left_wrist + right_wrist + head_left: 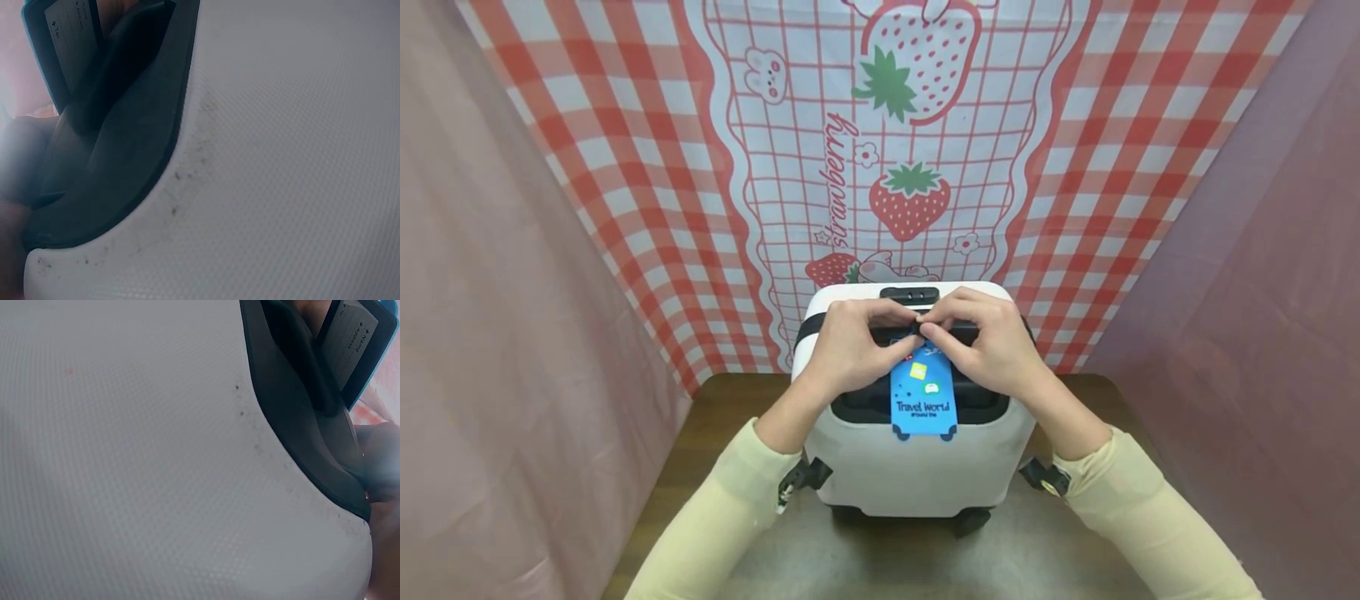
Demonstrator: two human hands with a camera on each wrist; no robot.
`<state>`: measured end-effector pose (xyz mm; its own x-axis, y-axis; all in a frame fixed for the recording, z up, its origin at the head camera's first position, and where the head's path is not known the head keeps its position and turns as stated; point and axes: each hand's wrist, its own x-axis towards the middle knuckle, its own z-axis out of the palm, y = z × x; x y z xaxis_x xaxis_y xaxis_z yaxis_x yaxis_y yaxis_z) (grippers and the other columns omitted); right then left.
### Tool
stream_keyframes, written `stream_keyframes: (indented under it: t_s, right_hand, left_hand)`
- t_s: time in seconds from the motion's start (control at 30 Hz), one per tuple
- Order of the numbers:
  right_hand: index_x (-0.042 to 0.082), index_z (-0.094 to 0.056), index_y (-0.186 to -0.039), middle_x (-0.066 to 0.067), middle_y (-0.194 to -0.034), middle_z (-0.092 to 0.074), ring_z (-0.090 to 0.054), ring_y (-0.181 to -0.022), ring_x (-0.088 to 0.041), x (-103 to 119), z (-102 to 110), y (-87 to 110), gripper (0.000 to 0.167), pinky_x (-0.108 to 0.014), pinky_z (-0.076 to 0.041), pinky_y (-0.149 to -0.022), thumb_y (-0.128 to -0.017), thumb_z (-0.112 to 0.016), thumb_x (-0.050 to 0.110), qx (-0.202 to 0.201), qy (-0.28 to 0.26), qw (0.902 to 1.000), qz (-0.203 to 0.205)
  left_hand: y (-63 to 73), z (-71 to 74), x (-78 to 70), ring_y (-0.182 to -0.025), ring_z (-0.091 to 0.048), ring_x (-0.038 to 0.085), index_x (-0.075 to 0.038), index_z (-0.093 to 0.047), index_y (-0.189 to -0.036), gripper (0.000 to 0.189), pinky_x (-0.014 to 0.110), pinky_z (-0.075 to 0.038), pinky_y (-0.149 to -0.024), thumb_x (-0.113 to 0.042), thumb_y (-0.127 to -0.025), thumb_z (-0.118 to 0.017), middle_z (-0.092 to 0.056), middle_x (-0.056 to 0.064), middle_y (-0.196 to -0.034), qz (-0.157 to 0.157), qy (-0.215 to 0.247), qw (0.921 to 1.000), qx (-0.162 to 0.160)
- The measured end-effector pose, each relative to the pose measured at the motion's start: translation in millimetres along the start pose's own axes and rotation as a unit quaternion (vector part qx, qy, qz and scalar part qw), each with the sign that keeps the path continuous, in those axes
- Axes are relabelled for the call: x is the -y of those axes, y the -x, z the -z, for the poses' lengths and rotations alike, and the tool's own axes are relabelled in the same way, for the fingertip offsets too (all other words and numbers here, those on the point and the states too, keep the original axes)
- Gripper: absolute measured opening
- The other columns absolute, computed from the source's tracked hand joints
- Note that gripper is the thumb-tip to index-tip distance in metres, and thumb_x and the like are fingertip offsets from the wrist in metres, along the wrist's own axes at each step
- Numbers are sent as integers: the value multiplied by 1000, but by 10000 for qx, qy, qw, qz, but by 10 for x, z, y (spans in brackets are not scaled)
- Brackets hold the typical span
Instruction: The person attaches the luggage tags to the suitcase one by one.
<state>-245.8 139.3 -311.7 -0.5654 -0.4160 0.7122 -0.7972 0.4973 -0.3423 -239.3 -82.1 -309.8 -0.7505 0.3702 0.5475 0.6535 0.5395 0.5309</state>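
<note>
A white suitcase stands upright with its black handle facing up. A blue luggage tag printed "Travel World" hangs over the handle's dark recess. At the tag's top, my left hand and right hand meet, thumbs and forefingers pinching its small strap. The fingertips hide most of the strap. Both wrist views catch the tag's back, where a white name-and-address card shows; the same card appears tilted in the right wrist view.
The suitcase rests on a brown wooden table. A black combination lock sits on the suitcase behind the handle. Behind hangs a red-checked strawberry cloth, with pink curtains along both sides.
</note>
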Motion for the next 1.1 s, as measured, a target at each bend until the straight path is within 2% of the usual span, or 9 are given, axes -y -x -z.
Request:
stream_keyframes:
  t_s: [0.27, 0.43, 0.57, 0.83, 1.0, 1.1]
  right_hand:
    - [12, -87, -103, -1, -100, -82, -75, -99, -19, 13, 8, 0, 17, -34, -62, -84, -86, -89, 13, 49, -121, 9995, -277]
    - [13, -84, -104, 0, -97, -81, -76, -92, -14, 20, 7, -6, 20, -37, -65, -90, -85, -91, 14, 84, -206, 9987, -461]
    - [14, -83, -104, 2, -98, -82, -76, -92, -12, 22, 26, -15, 20, -37, -65, -91, -85, -91, 14, 112, -248, 9984, -492]
    - [13, -82, -105, 1, -103, -82, -76, -98, -13, 22, 57, -17, 18, -38, -66, -91, -87, -88, 12, 264, -301, 9984, -400]
    - [13, -81, -104, 1, -105, -82, -75, -101, -14, 19, 62, -21, 18, -41, -65, -94, -87, -87, 12, 395, -431, 9974, -429]
    - [14, -82, -103, 2, -104, -82, -74, -100, -12, 8, 60, -10, 18, -37, -65, -93, -87, -87, 10, 421, -535, 9967, -451]
  left_hand:
    - [9, 13, 29, -107, -80, 19, -9, -80, -116, 27, 35, -64, -97, -20, -91, -83, -83, 6, -113, -55, 189, 9998, 17]
    - [19, 21, 58, -107, -80, 21, -7, -81, -115, 25, 36, -63, -97, -17, -92, -78, -83, 8, -112, -84, 601, 9982, -7]
    - [2, 21, 62, -103, -81, 20, -7, -82, -111, 23, 35, -64, -97, -20, -93, -81, -83, 7, -107, -93, 807, 9966, -149]
    - [-10, 22, 41, -100, -81, 17, -8, -83, -111, 23, 34, -64, -94, -22, -93, -82, -84, 6, -103, 107, 789, 9967, -131]
    - [-12, 30, 32, -100, -81, 17, -9, -84, -111, 22, 34, -64, -95, -20, -92, -84, -84, 5, -103, 105, 814, 9966, -94]
    - [-7, 30, 35, -100, -81, 17, -9, -84, -110, 21, 32, -64, -96, -19, -92, -84, -84, 5, -103, 97, 860, 9962, -67]
